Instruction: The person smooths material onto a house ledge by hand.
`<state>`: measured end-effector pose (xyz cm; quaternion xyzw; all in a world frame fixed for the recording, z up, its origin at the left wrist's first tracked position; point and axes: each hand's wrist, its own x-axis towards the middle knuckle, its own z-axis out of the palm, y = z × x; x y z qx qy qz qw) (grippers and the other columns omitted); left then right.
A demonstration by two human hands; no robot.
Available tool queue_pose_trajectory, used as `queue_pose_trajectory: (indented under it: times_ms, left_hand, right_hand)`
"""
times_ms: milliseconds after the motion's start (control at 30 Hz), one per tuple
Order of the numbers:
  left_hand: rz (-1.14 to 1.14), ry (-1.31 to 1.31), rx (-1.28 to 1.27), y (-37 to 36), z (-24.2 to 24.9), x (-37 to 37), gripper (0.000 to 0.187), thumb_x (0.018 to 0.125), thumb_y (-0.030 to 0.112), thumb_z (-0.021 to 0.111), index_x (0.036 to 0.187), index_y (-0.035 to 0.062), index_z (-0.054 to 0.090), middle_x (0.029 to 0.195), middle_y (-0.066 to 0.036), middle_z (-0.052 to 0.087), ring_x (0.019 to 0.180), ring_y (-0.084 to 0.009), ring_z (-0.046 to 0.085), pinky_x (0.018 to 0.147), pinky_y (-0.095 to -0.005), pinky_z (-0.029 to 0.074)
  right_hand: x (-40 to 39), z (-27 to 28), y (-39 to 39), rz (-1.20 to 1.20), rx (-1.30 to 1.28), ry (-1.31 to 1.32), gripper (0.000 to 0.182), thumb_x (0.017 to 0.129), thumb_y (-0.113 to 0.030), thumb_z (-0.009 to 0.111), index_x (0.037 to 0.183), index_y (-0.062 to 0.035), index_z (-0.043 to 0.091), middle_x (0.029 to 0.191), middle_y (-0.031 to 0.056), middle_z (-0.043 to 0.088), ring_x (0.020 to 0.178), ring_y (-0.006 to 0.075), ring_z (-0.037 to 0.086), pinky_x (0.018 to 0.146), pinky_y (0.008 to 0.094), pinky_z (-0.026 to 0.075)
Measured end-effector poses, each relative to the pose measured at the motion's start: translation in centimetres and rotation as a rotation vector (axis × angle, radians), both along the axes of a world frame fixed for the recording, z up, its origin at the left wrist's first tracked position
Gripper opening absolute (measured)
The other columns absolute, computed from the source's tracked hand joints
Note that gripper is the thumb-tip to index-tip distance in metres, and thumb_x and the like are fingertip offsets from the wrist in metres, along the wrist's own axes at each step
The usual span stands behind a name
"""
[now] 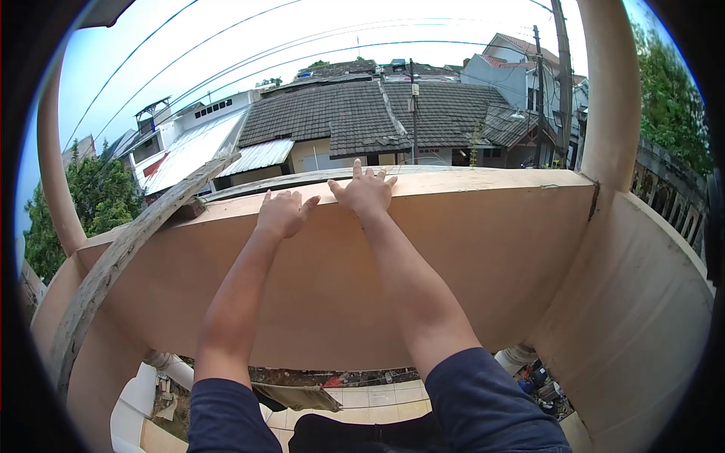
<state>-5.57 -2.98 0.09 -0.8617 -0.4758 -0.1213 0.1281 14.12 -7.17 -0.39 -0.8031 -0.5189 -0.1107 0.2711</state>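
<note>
Both my arms stretch forward to a peach-painted balcony wall (pixel 468 257). My left hand (pixel 283 214) rests at the wall's top edge, its fingers apart over the ledge. Just to the right, my right hand (pixel 365 189) lies on the same ledge with its fingers spread. Neither hand holds anything. A long weathered wooden plank (pixel 124 253) leans over the wall to the left of my left hand, apart from it. The far side of the ledge under my fingertips is partly hidden.
Round columns (pixel 610 90) flank the wall. Below is a gap showing floor tiles (pixel 381 395), a hanging cloth (pixel 302 395) and pipes (pixel 175 368). Beyond the wall are tiled roofs (pixel 310 113), utility poles (pixel 413 106), overhead wires and trees (pixel 102 192).
</note>
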Motion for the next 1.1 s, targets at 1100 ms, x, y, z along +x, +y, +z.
queue_pose_trajectory:
  times_ms: [1100]
  left_hand:
    - [-0.241,-0.366,0.273,1.9,-3.9,-0.2,0.092,0.102,0.080,0.025,0.132,0.0046,0.069,0.127,-0.019,0.073,0.124,-0.0333,0.066,0.111,-0.0506,0.046]
  right_hand:
    - [0.0,-0.2,0.4,0.011,0.045,-0.021,0.095,0.098,-0.078,0.041,0.169,-0.0160,0.028,0.165,0.0151,0.046,0.158,0.0393,0.031,0.130,0.0567,0.018]
